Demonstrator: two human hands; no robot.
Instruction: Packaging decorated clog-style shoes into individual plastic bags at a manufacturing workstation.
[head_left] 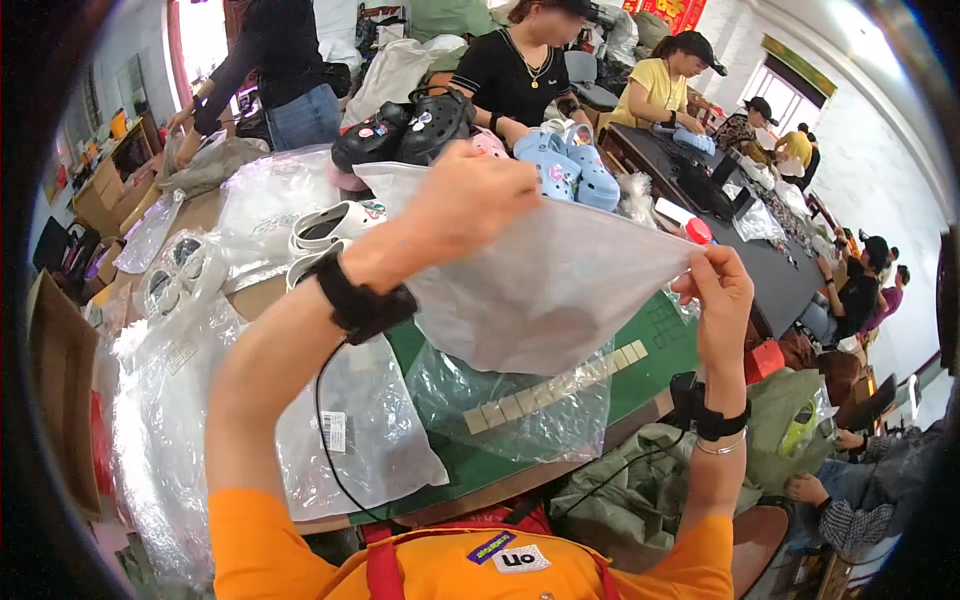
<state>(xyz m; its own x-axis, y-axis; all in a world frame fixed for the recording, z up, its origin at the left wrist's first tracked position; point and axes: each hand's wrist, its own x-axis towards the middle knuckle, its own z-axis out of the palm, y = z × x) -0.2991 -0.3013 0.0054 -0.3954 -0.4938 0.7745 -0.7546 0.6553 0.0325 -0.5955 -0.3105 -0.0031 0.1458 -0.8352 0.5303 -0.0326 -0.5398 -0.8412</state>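
I hold a frosted, translucent plastic bag (545,285) stretched between both hands above the table. My left hand (465,205) grips its top left corner, raised high. My right hand (715,290) pinches the top right corner. Something pale pink shows faintly inside the bag. Both wrists wear black bands with cables. Below the bag lies a clear bag (510,405) on the green mat (650,365).
Black clogs (410,125), blue clogs (565,165) and white clogs (335,225) are piled at the far side of the table. Empty plastic bags (170,400) cover the left side. Several people work across the table and at a dark table (750,260) to the right.
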